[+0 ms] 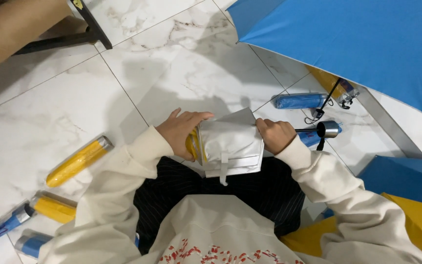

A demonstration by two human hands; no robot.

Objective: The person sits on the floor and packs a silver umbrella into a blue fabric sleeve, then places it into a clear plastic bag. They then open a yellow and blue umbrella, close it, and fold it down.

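Note:
I hold a folded umbrella across my lap, its silver lining outward and a yellow edge showing at its left end. My left hand wraps around that left end. Gripping the right end near the shaft is my right hand. A dark shaft with a silver and black handle sticks out to the right. A closure strap hangs from the bundle.
An open blue umbrella spreads at the top right. A rolled blue umbrella lies on the marble floor. Rolled yellow umbrellas and blue ones lie at the left. Blue and yellow canopies sit at the lower right.

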